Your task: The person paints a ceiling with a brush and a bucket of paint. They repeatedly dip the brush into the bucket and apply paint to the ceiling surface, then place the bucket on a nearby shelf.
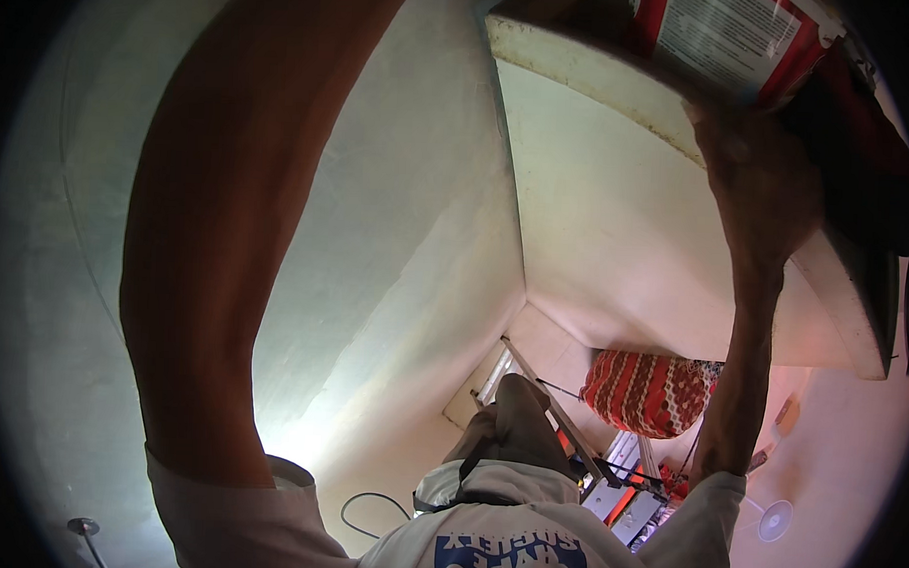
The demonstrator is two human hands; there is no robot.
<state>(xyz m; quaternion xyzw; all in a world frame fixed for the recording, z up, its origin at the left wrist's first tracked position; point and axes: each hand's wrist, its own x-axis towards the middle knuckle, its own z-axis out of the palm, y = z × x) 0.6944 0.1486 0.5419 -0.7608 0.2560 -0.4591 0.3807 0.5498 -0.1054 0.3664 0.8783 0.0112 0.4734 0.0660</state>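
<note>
Item: red and white package, flat and box-like, with a pale printed panel framed in red. Location: on top of the high white ledge, at its outer edge, partly overhanging toward the viewer. Its long axis appears to run along the ledge edge, slanting from upper left to lower right in the head view.

Right hand: raised directly below the package, pressed to the ledge's front edge. The fingertips reach up to the package's lower edge and seem to touch it. Whether the fingers curl round it or only press against it cannot be told; the hand is dark and blurred. The package lies straight above and slightly beyond the fingers. This is the hand at the package.

Left arm: raised, bare forearm sweeping up the left of the ledge and leaving the frame at the top. The left hand itself is out of view, so its finger state is unknown.

Beneath the ledge: a red patterned cushion or bundle well below its underside; a metal ladder lower and to the left of that; a small white fan on the floor far below the ledge's right end.
</note>
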